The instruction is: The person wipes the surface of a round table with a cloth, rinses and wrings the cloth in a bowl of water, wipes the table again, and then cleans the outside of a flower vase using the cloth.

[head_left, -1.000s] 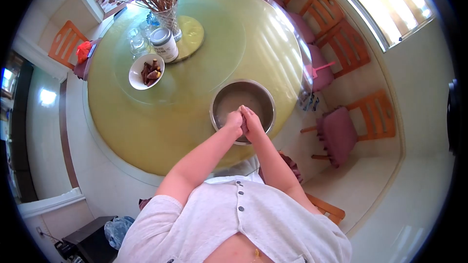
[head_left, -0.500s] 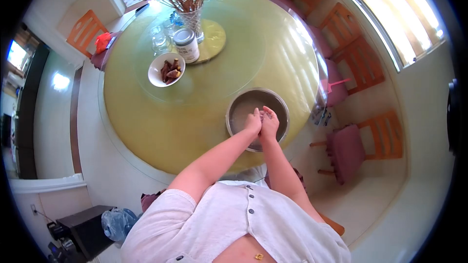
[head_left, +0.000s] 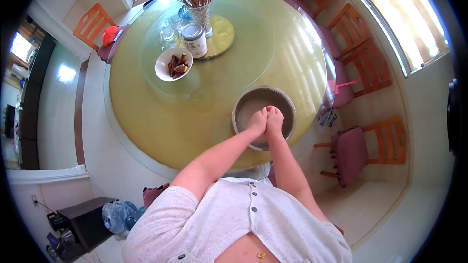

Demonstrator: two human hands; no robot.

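A round metal basin (head_left: 240,125) stands near the table's front edge, its inside greyish, perhaps from water. Over it my left hand (head_left: 257,122) and my right hand (head_left: 275,121) are pressed together, fingers curled in. Whatever lies between the palms, if anything, is hidden by the fingers. Both forearms reach in from below, across the basin's near rim.
The round glass-topped table (head_left: 161,126) carries a white bowl (head_left: 163,73) of brown-skinned pieces, a lidded jar (head_left: 196,46), drinking glasses (head_left: 168,34) and a vase (head_left: 201,17) of dried flowers. Wooden chairs (head_left: 373,68) stand to the right.
My right hand's fingers, raised and partly spread before, have folded down against the left hand. Both hands stay over the basin. The whole view has shifted slightly.
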